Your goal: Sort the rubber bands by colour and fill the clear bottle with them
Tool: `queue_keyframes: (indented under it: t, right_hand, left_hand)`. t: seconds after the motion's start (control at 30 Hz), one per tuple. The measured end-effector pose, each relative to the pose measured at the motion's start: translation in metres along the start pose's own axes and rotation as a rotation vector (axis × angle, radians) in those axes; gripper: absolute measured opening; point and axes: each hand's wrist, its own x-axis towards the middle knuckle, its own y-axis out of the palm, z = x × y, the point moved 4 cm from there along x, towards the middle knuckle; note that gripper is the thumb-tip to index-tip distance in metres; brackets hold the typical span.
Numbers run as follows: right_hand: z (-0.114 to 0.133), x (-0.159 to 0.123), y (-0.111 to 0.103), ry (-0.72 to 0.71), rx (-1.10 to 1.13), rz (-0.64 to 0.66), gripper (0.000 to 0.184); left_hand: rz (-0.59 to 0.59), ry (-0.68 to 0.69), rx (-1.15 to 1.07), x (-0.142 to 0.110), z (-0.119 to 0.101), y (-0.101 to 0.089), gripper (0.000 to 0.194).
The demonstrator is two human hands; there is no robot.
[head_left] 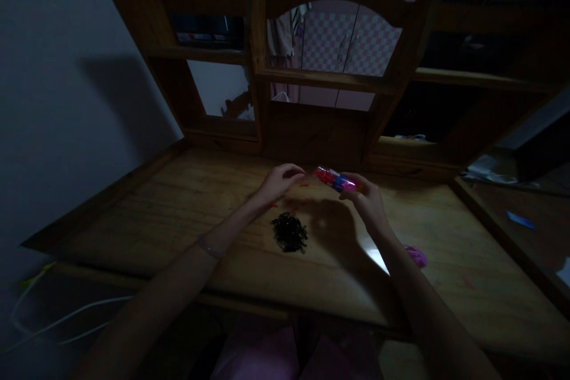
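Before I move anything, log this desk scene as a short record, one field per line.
Surface: wooden desk with a shelved back
Left hand: the left hand is near the container's end; any grip is unclear
Right hand: the right hand grips a tilted clear container with red and pink colouring
Dark pile: small black pieces below the hands, too dim to identify
Loose bits: red bits beyond the pile
Beside right forearm: purple item
Lighting: dim
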Motion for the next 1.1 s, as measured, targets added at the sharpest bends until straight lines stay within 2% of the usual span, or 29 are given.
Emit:
queue_keyframes:
  t: [0.1,0.23,0.5,0.63,0.77,0.93,1.1]
  right_hand:
    - [0.0,0.002,-0.007,0.047,0.035,-0.033,0.044]
    - [-0.004,0.003,-0.004,0.048,0.065,-0.012,0.044]
    - [-0.012,0.004,-0.001,0.041,0.027,-0.011,0.046]
    - [-0.007,0.003,-0.003,0.031,0.029,-0.012,0.046]
    - [-0.004,0.003,-0.003,0.056,0.033,-0.02,0.046]
    - [-0.005,0.003,-0.001,0.038,0.041,-0.013,0.046]
    - [-0.003,0.002,-0.001,0.027,0.029,-0.013,0.045]
  left_hand:
    - [0.115,0.081,0.231,-0.001,0.015,0.014,0.03]
    - [0.216,0.135,0.336,-0.003,0.02,0.027,0.028]
    - [0.234,0.095,0.354,-0.004,0.012,0.027,0.013]
    - [0.253,0.094,0.302,-0.008,0.004,0.026,0.014]
    - [0.328,0.148,0.241,-0.013,-0.002,0.028,0.017]
    - [0.345,0.19,0.347,-0.012,0.005,0.031,0.026]
    - [0.32,0.205,0.425,-0.011,0.011,0.03,0.017]
